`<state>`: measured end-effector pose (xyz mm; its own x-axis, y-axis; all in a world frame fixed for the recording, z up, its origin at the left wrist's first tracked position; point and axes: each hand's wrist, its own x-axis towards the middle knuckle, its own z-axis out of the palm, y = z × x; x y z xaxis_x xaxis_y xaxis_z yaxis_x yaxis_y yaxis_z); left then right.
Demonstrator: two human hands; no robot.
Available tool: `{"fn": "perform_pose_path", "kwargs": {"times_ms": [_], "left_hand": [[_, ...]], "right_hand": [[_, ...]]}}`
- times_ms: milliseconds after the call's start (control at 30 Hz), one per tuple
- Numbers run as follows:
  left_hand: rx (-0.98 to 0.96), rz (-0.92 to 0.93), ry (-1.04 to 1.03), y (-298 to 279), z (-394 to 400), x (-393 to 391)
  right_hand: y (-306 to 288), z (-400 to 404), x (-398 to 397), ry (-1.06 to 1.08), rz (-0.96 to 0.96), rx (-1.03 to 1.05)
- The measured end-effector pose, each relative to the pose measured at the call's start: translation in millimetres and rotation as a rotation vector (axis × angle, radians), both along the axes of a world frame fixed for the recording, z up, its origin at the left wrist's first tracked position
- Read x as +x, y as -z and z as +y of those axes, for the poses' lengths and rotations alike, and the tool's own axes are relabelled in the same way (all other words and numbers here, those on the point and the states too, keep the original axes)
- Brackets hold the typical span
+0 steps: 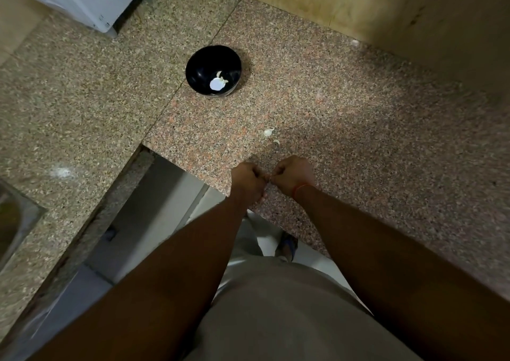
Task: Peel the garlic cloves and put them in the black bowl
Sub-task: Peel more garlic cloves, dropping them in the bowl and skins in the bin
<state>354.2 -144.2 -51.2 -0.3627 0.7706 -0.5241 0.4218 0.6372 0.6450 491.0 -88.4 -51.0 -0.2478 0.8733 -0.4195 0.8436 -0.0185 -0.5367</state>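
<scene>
Hands: left hand [248, 178] and right hand [294, 176] were curled together above the counter edge, pinching a small, mostly hidden garlic clove [268, 179].
Black bowl [213, 69]: farther back on the granite counter [358, 140], holding peeled cloves [220, 78].
Skins: garlic peel scraps [268, 132] lay between bowl and hands.
</scene>
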Motion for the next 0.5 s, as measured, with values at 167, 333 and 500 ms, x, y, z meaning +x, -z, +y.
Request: {"fn": "perform_pose_path", "kwargs": {"times_ms": [167, 333, 500], "left_hand": [[-0.025, -0.054, -0.076, 0.0, 0.1, 3.4], [-0.030, -0.087, -0.122, -2.1, -0.6, 3.6], [-0.030, -0.113, -0.125, -4.6, -2.9, 2.8]], "right_hand": [[-0.3, -2.4, 0.5, 0.032, 0.018, -0.015], [0.1, -2.9, 0.3, 0.038, 0.021, -0.012], [-3.2, -3.8, 1.9, 0.012, 0.042, 0.015]]}}
